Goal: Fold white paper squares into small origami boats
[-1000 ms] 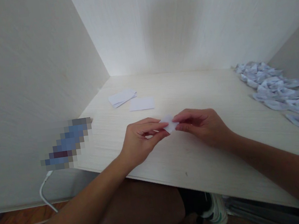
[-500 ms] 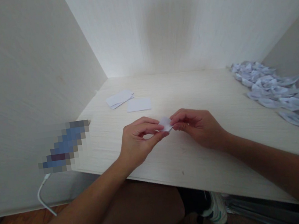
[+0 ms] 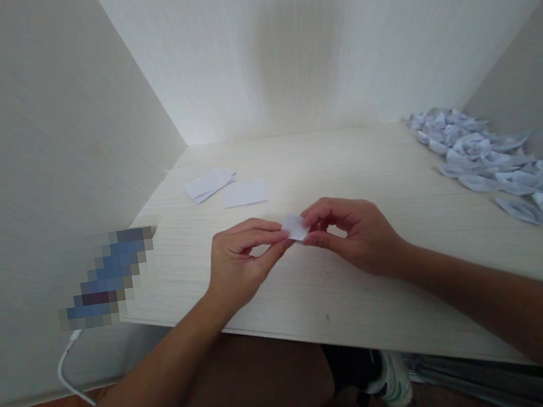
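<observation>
A small folded piece of white paper (image 3: 295, 226) is pinched between both hands above the front part of the tabletop. My left hand (image 3: 243, 256) grips its left corner between thumb and fingers. On the opposite side, my right hand (image 3: 351, 231) holds the right edge, its fingertips partly covering the paper. Just beyond the hands lies a flat white paper rectangle (image 3: 245, 193), with a few overlapping paper rectangles (image 3: 210, 183) to its left. Folded white paper pieces (image 3: 479, 154) are heaped in a long row at the right.
A pixelated blue object (image 3: 110, 277) lies at the table's left edge, with a white cable (image 3: 63, 374) running down from it. Pale panels (image 3: 300, 44) enclose the table (image 3: 346, 159) at the back and sides. My leg (image 3: 256, 381) is below the front edge.
The paper between my fingers now shows a flatter, squarer face, and my fingertips have shifted slightly on it. The whole view has moved a little, so things appear further left.
</observation>
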Demonstrator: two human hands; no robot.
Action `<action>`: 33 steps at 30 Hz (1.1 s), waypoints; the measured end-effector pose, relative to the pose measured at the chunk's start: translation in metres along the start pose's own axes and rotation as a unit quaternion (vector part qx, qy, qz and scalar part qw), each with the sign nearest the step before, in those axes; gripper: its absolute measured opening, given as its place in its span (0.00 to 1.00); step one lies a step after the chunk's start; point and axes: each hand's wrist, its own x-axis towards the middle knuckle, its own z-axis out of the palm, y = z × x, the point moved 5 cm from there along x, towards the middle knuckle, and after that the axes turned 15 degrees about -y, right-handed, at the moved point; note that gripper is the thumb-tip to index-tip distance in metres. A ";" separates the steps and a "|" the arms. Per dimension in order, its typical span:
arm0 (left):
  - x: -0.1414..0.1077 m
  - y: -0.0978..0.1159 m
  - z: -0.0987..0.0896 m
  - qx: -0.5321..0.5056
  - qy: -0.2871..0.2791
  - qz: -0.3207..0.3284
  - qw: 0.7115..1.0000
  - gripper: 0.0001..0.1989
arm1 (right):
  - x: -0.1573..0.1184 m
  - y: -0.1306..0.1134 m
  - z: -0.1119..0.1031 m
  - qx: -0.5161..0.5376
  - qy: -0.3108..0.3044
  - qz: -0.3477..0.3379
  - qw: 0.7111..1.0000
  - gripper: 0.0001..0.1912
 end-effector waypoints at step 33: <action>-0.001 -0.001 0.012 -0.222 0.028 -0.176 0.959 0.05 | -0.001 -0.001 0.001 0.071 0.073 0.086 0.991 0.18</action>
